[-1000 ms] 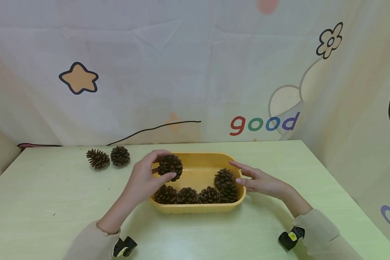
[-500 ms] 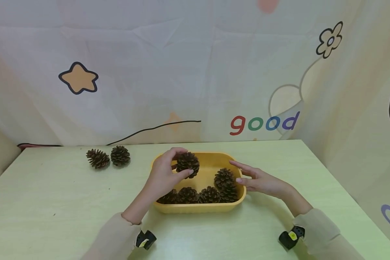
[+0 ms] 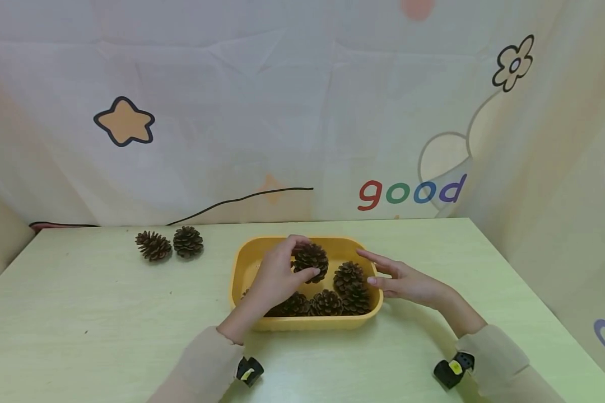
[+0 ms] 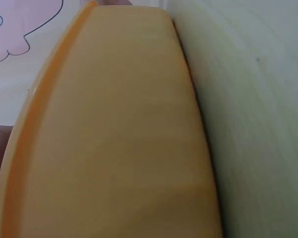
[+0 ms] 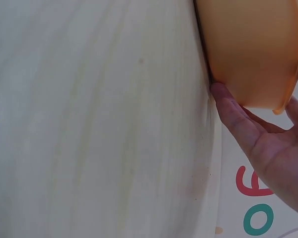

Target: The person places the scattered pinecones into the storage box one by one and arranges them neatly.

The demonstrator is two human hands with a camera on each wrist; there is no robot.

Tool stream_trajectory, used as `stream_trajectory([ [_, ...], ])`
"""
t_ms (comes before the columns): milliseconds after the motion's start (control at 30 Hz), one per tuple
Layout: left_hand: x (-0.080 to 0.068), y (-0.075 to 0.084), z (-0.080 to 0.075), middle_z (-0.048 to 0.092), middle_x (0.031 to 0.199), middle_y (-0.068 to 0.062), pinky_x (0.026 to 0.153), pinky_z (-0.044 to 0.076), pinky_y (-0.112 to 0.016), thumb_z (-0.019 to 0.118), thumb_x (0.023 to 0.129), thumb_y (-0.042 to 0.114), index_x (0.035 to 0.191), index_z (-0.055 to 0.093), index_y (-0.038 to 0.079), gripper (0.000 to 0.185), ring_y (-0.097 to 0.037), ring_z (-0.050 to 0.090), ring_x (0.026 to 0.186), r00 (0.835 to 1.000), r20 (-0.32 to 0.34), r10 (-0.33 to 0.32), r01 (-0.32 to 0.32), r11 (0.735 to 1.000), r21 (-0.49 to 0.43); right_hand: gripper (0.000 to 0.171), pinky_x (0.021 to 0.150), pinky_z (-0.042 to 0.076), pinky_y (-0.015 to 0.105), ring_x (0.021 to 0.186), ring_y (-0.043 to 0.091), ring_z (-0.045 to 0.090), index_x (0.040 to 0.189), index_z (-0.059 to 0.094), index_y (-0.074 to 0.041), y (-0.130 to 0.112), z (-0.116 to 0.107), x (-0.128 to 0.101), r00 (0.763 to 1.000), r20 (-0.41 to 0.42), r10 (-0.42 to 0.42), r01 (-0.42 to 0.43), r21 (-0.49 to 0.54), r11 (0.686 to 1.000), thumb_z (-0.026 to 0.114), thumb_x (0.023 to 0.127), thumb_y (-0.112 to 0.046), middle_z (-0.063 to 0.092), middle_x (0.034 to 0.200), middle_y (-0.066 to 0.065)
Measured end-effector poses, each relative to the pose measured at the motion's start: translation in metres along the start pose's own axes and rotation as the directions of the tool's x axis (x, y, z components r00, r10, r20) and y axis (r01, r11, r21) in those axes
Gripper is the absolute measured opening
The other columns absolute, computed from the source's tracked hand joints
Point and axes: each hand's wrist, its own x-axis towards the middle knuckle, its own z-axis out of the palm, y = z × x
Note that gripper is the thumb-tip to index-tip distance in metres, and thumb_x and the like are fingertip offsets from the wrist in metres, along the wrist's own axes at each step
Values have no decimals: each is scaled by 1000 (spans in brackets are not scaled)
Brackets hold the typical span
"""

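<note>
In the head view my left hand [image 3: 278,275] grips a brown pine cone [image 3: 311,262] between thumb and fingers, over the middle of a yellow plastic basin [image 3: 302,323]. Several more pine cones [image 3: 326,303] lie in the basin, in a row along its near wall and up its right end; my left hand and forearm partly cover those at the left. My right hand [image 3: 414,284] holds the basin's right end, its thumb over the rim and other fingers against the outer wall [image 5: 256,54]. The left wrist view shows mostly the basin's near outer wall [image 4: 119,124].
Two pine cones, one lying on its side [image 3: 153,246] and one rounder [image 3: 188,242], sit at the back left of the pale green table [image 3: 106,313]. A printed cloth [image 3: 282,112] hangs behind the table's back edge.
My left hand has carried its pine cone rightward, from the basin's left end to over its middle. The right hand stays in place at the basin's right end.
</note>
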Motion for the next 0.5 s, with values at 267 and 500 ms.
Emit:
stream_trajectory([
  [267, 1, -1, 15, 52, 125, -12, 93, 44, -41, 69, 82, 19, 123, 49, 5, 48, -28, 49, 115, 997, 57, -60, 57, 997, 54, 62, 92, 44, 47, 131, 46, 22, 147, 17, -25, 2, 0, 1, 1000, 6, -3, 3, 12, 1000, 50, 94, -28, 5, 152, 16],
  [500, 3, -2, 21, 54, 123, -11, 90, 45, -42, 69, 82, 18, 122, 50, 4, 47, -28, 52, 111, 996, 60, -73, 66, 993, 102, 63, 92, 43, 47, 130, 46, 23, 147, 17, -24, 0, 0, 0, 1000, 1, 6, -6, 9, 1000, 50, 94, -29, 5, 151, 17],
])
